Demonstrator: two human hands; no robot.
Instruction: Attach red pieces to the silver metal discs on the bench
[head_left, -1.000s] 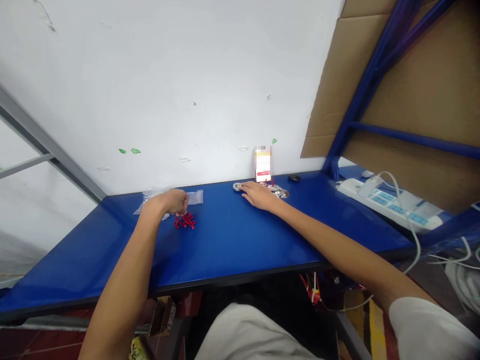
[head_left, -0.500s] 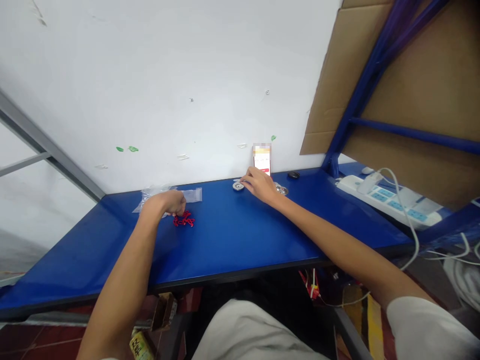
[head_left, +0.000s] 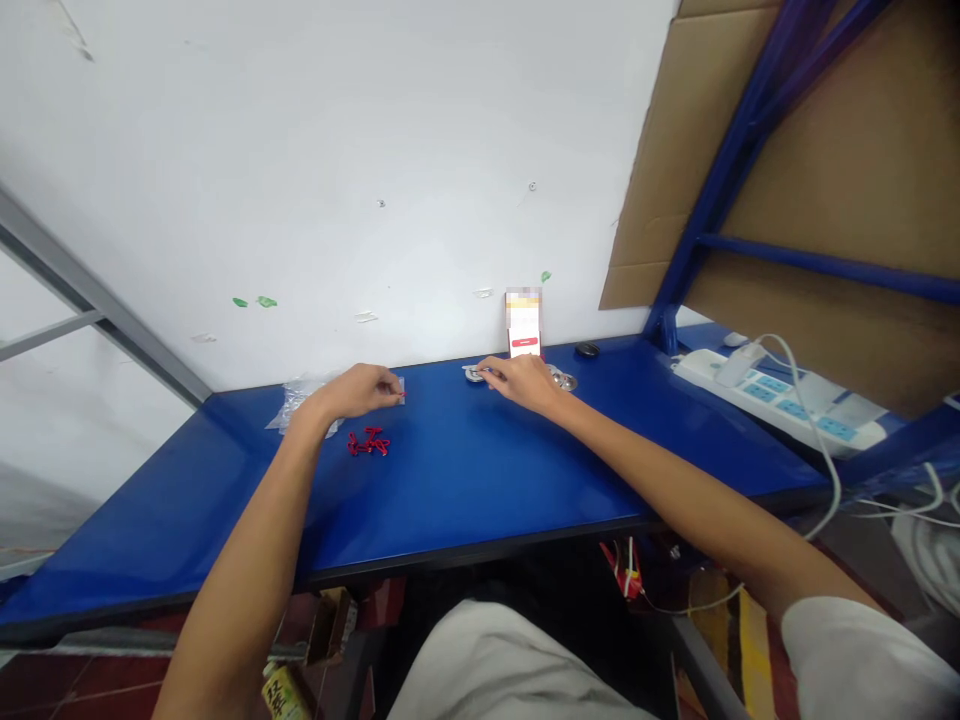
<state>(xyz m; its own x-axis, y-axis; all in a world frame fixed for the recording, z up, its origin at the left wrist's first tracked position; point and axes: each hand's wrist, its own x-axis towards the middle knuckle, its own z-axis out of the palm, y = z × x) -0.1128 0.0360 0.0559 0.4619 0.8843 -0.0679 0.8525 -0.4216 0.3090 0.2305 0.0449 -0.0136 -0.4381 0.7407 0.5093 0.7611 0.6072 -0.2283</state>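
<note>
My left hand (head_left: 367, 388) is closed in a pinch above the back of the blue table, with a short bit of red cord (head_left: 402, 394) showing at its fingertips. Below it lies a small tangle of red cords (head_left: 368, 441). A clear plastic bag (head_left: 289, 402) sits behind and left of that hand, partly covered by it. My right hand (head_left: 523, 380) pinches at a small silvery round disc (head_left: 472, 375) near the wall; its fingertips hide part of the disc. More shiny round metal pieces (head_left: 564, 380) lie just right of my right hand.
A phone (head_left: 523, 325) with a lit screen leans on the wall behind my right hand. A black round object (head_left: 587, 350) lies to its right. A white power strip (head_left: 780, 400) with cables stands at the right by the blue frame (head_left: 694, 200).
My left hand has risen from the red cords and moved right and back, carrying a bit of red cord. My right hand has lowered slightly, its fingertips now over the silvery disc.
</note>
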